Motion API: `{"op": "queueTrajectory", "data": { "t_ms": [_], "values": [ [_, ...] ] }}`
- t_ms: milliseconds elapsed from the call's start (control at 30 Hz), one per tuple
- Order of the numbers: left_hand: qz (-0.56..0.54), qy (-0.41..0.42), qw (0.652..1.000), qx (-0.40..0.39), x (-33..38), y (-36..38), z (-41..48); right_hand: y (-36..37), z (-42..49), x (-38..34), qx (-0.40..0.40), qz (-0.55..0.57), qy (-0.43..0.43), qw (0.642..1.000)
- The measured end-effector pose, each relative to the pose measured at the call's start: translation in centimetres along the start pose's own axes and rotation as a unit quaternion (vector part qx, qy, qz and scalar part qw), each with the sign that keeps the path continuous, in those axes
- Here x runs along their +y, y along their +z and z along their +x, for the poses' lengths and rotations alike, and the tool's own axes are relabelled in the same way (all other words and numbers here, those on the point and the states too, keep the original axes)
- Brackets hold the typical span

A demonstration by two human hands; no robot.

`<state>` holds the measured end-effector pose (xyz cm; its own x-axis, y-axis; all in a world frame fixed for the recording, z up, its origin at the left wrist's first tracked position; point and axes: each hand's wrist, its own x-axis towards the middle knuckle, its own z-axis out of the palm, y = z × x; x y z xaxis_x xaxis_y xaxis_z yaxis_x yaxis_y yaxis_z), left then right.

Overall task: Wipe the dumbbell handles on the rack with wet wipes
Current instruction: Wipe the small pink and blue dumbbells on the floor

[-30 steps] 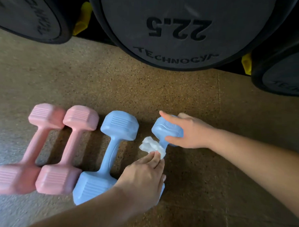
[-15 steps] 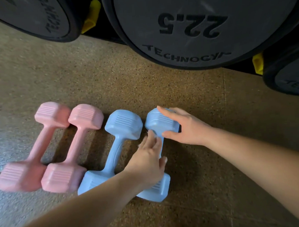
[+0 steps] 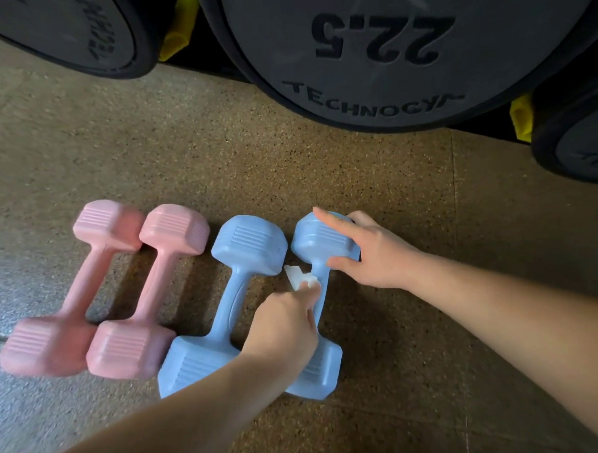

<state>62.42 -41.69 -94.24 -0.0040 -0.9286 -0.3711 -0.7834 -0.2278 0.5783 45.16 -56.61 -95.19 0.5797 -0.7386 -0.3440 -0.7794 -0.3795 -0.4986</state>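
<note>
Head view: your left hand (image 3: 285,326) pinches white wet wipe (image 3: 300,279), fingers curled, wipe pressed against handle of right blue dumbbell (image 3: 312,241). Your right hand (image 3: 370,254) grips that dumbbell's far head, index finger over top, thumb on near side. Dumbbell lies on speckled floor (image 3: 322,170), just beside second blue dumbbell (image 3: 248,245); pink dumbbells (image 3: 174,231) further left. Black weight plate (image 3: 368,52) marked 22.5 beyond.

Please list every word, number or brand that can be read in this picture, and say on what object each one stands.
"22.5": upside down on the middle black weight.
"TECHNOGYM": same weight, near its lower edge.
Left black weight: raised letters, too blurred to read.
Right black weight: letters cut off, unreadable.
Left blue dumbbell: handle mark too small to read.
</note>
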Motion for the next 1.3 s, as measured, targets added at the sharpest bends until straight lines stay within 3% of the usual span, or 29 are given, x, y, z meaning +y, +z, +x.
{"op": "queueTrajectory", "data": {
  "t_ms": [100, 267, 433, 567, 700, 767, 867, 933, 1000, 1167, 1233, 1300],
  "values": [
    [-0.001, 0.02, 1.0, 0.017, -0.1, 0.1, -0.2, -0.6, 0.4, -1.3, -0.022, -0.041, 0.014, 0.999],
    [-0.076, -0.02, 0.995, 0.067, 0.0, -0.4, 2.7, -2.0, 2.9, -5.2, -0.08, -0.203, 0.056, 0.974],
    [0.056, 0.012, 0.998, -0.017, 0.7, 0.4, 1.0, -2.0, 3.2, -6.8, -0.095, -0.327, 0.071, 0.938],
    [0.07, 0.032, 0.997, -0.021, 0.7, 0.2, 0.4, -2.3, 1.0, -3.7, -0.002, -0.231, 0.05, 0.972],
    [-0.013, 0.069, 0.997, 0.044, 0.6, 0.3, 3.0, -2.0, 0.5, -1.6, 0.032, -0.061, 0.057, 0.996],
    [-0.005, 0.061, 0.997, 0.039, 0.8, 0.5, 3.6, -1.3, 0.7, -1.2, 0.044, -0.016, 0.048, 0.998],
    [0.125, 0.082, 0.987, -0.051, 1.2, 0.2, 2.6, -0.9, 0.6, -0.9, 0.041, 0.02, 0.048, 0.998],
    [0.221, 0.116, 0.958, -0.14, 1.3, -0.2, 1.2, -0.8, 0.4, -1.0, 0.044, 0.04, 0.044, 0.997],
    [0.265, 0.136, 0.938, -0.177, 1.2, -0.8, 0.7, -0.5, 0.6, -1.0, 0.051, 0.058, 0.039, 0.996],
    [0.199, 0.162, 0.966, -0.039, 0.4, -1.0, 2.5, -0.7, 1.0, -1.5, 0.054, 0.065, 0.047, 0.995],
    [0.144, 0.144, 0.979, -0.029, 0.2, -0.5, 2.5, -1.0, 1.1, -2.0, 0.037, 0.058, 0.06, 0.996],
    [0.17, 0.171, 0.968, -0.071, 0.4, -0.2, 1.9, -1.2, 1.1, -2.2, 0.023, 0.052, 0.069, 0.996]
  ]
}}
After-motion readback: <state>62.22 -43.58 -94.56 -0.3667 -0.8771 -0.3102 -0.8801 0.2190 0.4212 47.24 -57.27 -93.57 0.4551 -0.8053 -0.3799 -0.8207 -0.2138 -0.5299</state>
